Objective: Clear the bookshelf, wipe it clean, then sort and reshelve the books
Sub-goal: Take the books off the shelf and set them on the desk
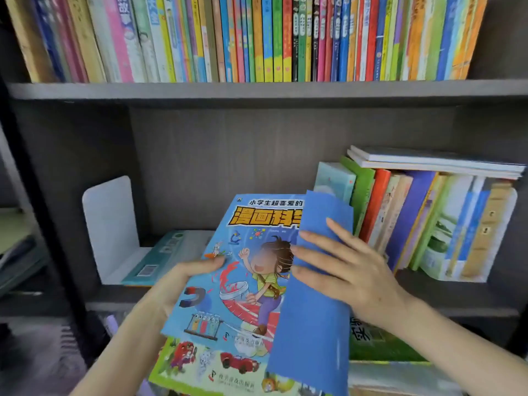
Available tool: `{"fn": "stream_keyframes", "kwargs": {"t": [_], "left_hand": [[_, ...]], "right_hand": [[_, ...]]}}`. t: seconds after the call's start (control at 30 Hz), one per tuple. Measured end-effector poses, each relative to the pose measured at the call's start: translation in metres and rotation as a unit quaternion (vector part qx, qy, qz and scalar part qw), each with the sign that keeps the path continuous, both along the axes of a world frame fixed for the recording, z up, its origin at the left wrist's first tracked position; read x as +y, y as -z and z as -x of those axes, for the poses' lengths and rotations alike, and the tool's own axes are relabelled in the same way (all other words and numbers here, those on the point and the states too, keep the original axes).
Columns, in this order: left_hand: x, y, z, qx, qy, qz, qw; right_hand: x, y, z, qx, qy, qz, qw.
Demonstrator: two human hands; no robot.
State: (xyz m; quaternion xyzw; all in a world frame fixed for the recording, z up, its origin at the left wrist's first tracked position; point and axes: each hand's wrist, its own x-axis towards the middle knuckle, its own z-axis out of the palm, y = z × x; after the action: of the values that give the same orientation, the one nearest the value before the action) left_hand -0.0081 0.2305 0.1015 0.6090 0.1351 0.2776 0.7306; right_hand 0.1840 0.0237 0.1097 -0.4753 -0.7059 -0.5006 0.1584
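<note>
My left hand [183, 281] grips the left edge of a blue comic science book [237, 267], thumb on its cover, holding it tilted in front of the middle shelf [120, 295]. My right hand [343, 267] lies with straight fingers on a plain blue book [311, 324] that overlaps the comic book's right side. Below them lies a green-covered picture book [205, 364]. On the shelf's right side stands a row of books [428, 221], with two flat books [434, 162] lying on top of it.
A white bookend [110, 224] stands at the shelf's left with a teal book [154, 255] lying flat beside it. The upper shelf [257, 91] is packed with upright colourful books [257, 38]. More green books [380, 344] lie low on the right.
</note>
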Motion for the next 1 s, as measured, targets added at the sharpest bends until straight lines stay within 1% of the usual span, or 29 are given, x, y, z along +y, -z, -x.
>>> {"fn": "stream_keyframes", "kwargs": {"t": [0.03,0.07,0.1,0.13,0.17,0.2,0.23,0.27,0.3,0.33,0.37,0.4,0.43,0.47,0.53,0.57,0.6,0.63,0.67,0.7,0.73,0.77,0.8,0.93,1.0], "left_hand": [[-0.005,0.003,0.015,0.042,-0.002,0.057,0.997],[-0.015,0.003,0.025,0.064,0.018,0.11,0.992],[-0.014,0.015,0.028,0.069,0.007,0.153,0.986],[-0.01,0.026,0.034,0.061,-0.008,0.19,0.98],[-0.008,0.034,0.037,0.06,-0.017,0.208,0.976],[-0.003,0.043,0.042,0.052,-0.034,0.224,0.973],[-0.001,0.048,0.045,0.047,-0.049,0.238,0.969],[0.001,0.054,0.046,0.043,-0.054,0.253,0.965],[0.003,0.058,0.047,0.04,-0.06,0.264,0.962],[0.005,0.062,0.047,0.029,-0.066,0.269,0.961],[0.006,0.065,0.046,0.02,-0.069,0.27,0.96],[0.008,0.07,0.045,0.013,-0.072,0.268,0.961],[0.008,0.071,0.044,0.008,-0.077,0.264,0.961],[0.01,0.073,0.041,0.001,-0.079,0.258,0.963],[0.008,0.074,0.035,-0.004,-0.087,0.243,0.966],[0.008,0.075,0.032,-0.005,-0.082,0.241,0.967],[0.009,0.078,0.03,-0.006,-0.077,0.245,0.967],[0.007,0.08,0.028,0.0,-0.069,0.251,0.965],[0.008,0.085,0.025,0.004,-0.058,0.263,0.963],[0.006,0.089,0.025,0.005,-0.053,0.278,0.959],[0.005,0.094,0.023,0.001,-0.056,0.3,0.952],[0.004,0.098,0.02,-0.008,-0.053,0.32,0.946],[0.003,0.103,0.016,-0.026,-0.04,0.34,0.939],[-0.001,0.101,0.002,-0.1,0.005,0.386,0.917],[-0.005,0.091,-0.004,-0.118,0.026,0.384,0.915]], "right_hand": [[0.012,0.006,0.0,0.016,0.022,0.021,0.999],[0.023,0.012,-0.001,0.032,0.054,0.036,0.997],[0.034,0.019,-0.003,0.055,0.089,0.052,0.993],[0.043,0.026,-0.003,0.1,0.116,0.082,0.985],[0.05,0.034,-0.004,0.172,0.132,0.118,0.969],[0.056,0.04,-0.001,0.269,0.127,0.146,0.944],[0.057,0.044,0.001,0.371,0.11,0.157,0.909],[0.058,0.046,0.005,0.487,0.069,0.167,0.854],[0.058,0.047,0.01,0.608,0.009,0.173,0.775],[0.055,0.045,0.016,0.701,-0.022,0.17,0.692],[0.05,0.044,0.022,0.774,-0.046,0.169,0.608],[0.045,0.039,0.029,0.805,-0.052,0.194,0.559],[0.039,0.037,0.032,0.8,-0.054,0.223,0.554],[0.035,0.033,0.038,0.776,-0.048,0.252,0.577],[0.03,0.027,0.052,0.646,0.011,0.323,0.691],[0.029,0.029,0.052,0.595,0.045,0.321,0.736],[0.028,0.031,0.049,0.573,0.068,0.299,0.76],[0.028,0.034,0.045,0.58,0.076,0.267,0.766],[0.03,0.033,0.035,0.618,0.067,0.219,0.752],[0.029,0.033,0.027,0.67,0.041,0.19,0.717],[0.027,0.03,0.021,0.714,0.001,0.18,0.676],[0.024,0.028,0.017,0.748,-0.036,0.194,0.634],[0.021,0.027,0.014,0.763,-0.066,0.214,0.606],[0.026,0.026,0.015,0.763,-0.104,0.272,0.577],[0.035,0.027,0.02,0.76,-0.105,0.3,0.566]]}}
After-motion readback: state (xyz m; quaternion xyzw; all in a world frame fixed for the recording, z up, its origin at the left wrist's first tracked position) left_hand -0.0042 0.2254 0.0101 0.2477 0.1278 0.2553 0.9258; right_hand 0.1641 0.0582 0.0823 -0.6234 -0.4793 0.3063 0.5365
